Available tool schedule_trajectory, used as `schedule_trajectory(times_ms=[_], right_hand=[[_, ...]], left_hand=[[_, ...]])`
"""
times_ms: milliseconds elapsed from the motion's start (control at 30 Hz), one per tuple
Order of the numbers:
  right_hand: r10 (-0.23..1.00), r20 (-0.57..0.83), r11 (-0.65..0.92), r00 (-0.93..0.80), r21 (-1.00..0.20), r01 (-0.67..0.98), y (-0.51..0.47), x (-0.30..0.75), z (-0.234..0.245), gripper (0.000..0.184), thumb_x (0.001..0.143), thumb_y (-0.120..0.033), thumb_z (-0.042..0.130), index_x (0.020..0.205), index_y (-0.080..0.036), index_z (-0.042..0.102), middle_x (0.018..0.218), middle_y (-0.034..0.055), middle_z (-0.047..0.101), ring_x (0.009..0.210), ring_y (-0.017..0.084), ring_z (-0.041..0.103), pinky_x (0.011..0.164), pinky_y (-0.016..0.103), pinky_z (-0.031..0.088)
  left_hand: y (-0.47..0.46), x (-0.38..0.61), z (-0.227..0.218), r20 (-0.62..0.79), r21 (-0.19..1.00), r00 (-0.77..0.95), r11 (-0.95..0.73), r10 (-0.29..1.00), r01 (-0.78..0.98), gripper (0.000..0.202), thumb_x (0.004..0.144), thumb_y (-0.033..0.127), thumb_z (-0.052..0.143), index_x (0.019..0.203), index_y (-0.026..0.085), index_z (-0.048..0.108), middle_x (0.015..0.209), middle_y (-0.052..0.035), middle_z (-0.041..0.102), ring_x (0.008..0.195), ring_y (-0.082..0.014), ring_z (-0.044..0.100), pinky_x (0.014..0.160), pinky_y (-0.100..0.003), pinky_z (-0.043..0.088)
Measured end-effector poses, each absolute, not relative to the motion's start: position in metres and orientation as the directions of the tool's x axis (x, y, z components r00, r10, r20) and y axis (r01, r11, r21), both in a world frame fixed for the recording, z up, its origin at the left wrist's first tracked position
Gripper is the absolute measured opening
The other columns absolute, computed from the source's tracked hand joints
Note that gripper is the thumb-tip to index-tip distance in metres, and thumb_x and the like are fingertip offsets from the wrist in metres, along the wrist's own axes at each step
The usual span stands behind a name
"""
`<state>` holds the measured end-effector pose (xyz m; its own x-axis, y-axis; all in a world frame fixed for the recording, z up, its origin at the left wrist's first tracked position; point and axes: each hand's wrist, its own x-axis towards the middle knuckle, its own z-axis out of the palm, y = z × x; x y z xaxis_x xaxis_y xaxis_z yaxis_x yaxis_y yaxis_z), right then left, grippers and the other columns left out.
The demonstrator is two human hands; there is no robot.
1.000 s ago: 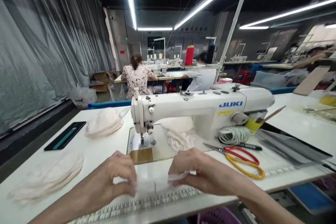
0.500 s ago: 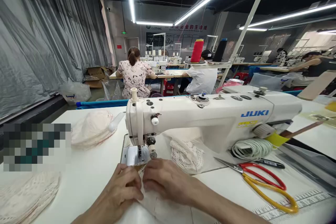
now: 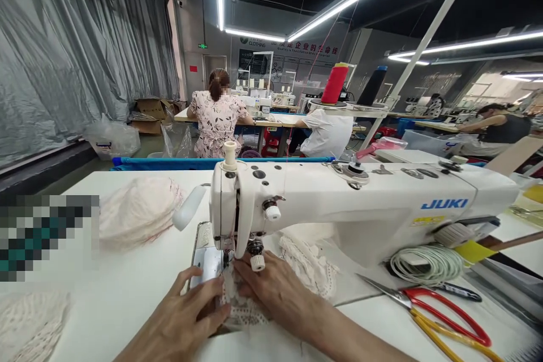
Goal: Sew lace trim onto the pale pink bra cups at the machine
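A piece of off-white lace fabric [image 3: 248,315] lies under the needle area of the white sewing machine [image 3: 314,198]. My left hand [image 3: 186,305] rests at the fabric's left edge beside the metal plate, fingers spread and the tips touching the cloth. From the right, my right hand [image 3: 280,288] reaches in close to the presser foot, its fingers closed together on the lace; its thumb is hidden. The needle and foot are mostly covered by the machine head and my fingers. More lace cloth [image 3: 311,266] is bunched behind my right hand.
Scissors [image 3: 403,297] with red and yellow handles lie at right, near a coil of pale cord [image 3: 418,264]. A stack of off-white pieces [image 3: 138,212] is on the table at left, with another lace stack [image 3: 31,322] nearer. Co-workers sit at machines beyond.
The view has shifted, so the machine appears farther right. My left fingers have spread from a closer grip, and lace now shows between my hands, where plainer cloth was visible before.
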<state>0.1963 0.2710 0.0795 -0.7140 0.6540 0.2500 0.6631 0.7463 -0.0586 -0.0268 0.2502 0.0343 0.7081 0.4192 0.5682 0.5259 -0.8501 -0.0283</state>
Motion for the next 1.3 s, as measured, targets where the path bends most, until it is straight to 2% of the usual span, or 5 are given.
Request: schedule_trajectory(times_ms=[200,633,833,1000,1300], right_hand=[[0.656,0.317,0.729,-0.685,-0.028,0.684,0.294,0.197,0.071,0.016,0.087,-0.008,0.051,0.076,-0.016,0.059,0.080,0.0052,0.062,0.077,0.017,0.056,0.067,0.026,0.043],[0.626,0.362,0.737,-0.690,0.015,0.676,0.298,0.199,0.068,0.020,0.080,-0.001,0.054,0.068,-0.015,0.060,0.074,0.0058,0.063,0.070,0.018,0.055,0.064,0.027,0.043],[0.497,0.418,0.863,-0.760,-0.145,0.484,0.276,0.206,0.080,0.027,0.096,-0.034,0.043,0.111,-0.018,0.057,0.102,0.0079,0.063,0.092,0.020,0.055,0.080,0.030,0.046],[0.423,0.457,0.903,-0.782,-0.148,0.402,0.265,0.212,0.065,0.049,0.097,-0.049,0.024,0.110,-0.015,0.057,0.104,0.0089,0.064,0.091,0.018,0.057,0.082,0.030,0.044],[0.337,0.592,0.919,-0.732,-0.037,0.393,0.269,0.205,0.055,0.014,0.093,-0.021,0.048,0.087,-0.017,0.060,0.092,0.0019,0.069,0.069,0.012,0.058,0.059,0.023,0.044]], left_hand=[[0.274,-0.033,0.029,0.451,0.007,0.740,-0.831,0.499,0.556,0.042,0.078,0.008,0.048,0.116,0.026,0.053,0.115,-0.0075,0.063,0.103,-0.0208,0.057,0.104,-0.042,0.020],[0.281,-0.026,0.026,0.637,0.007,0.637,-0.830,0.434,0.558,0.028,0.087,0.014,0.046,0.113,0.022,0.053,0.109,-0.0075,0.062,0.102,-0.0185,0.056,0.103,-0.046,0.022],[0.267,-0.020,0.039,0.655,0.010,0.630,-0.839,0.417,0.544,0.025,0.092,0.010,0.040,0.108,0.014,0.058,0.098,-0.0079,0.064,0.094,-0.0165,0.058,0.097,-0.039,0.027],[0.263,-0.012,0.043,0.702,-0.006,0.599,-0.838,0.385,0.546,0.031,0.097,0.016,0.032,0.101,0.012,0.062,0.091,-0.0065,0.067,0.092,-0.0172,0.057,0.087,-0.037,0.030],[0.261,-0.007,0.044,0.755,-0.054,0.526,-0.763,0.392,0.644,0.039,0.099,0.014,0.025,0.095,0.014,0.064,0.088,-0.0049,0.067,0.092,-0.0163,0.056,0.080,-0.034,0.031]])
